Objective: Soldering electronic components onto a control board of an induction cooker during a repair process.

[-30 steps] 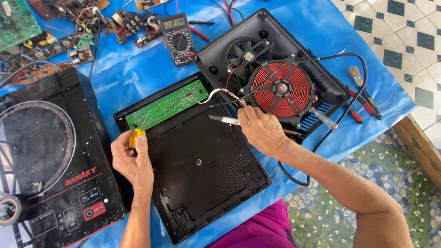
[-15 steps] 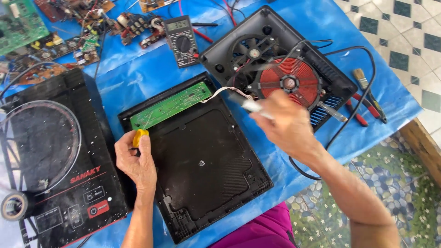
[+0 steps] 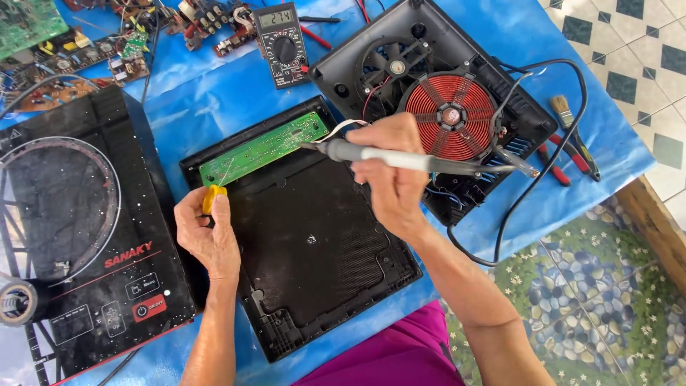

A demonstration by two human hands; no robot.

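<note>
My right hand grips a grey soldering iron held level, its tip pointing left over the right end of a green circuit board. That board sits in the top edge of a black induction cooker lid lying face down. My left hand holds a small yellow reel with a thin wire running up to the board's left part. Behind my right hand lies the open cooker base with a red coil and a fan.
A second black induction cooker lies at the left on the blue sheet. A multimeter and loose circuit boards sit at the back. Red-handled pliers and a brush lie at the right. A tape roll is at far left.
My right hand swapped a small tool for the soldering iron and brought it from the right to the green board. My left hand stayed with the yellow reel.
</note>
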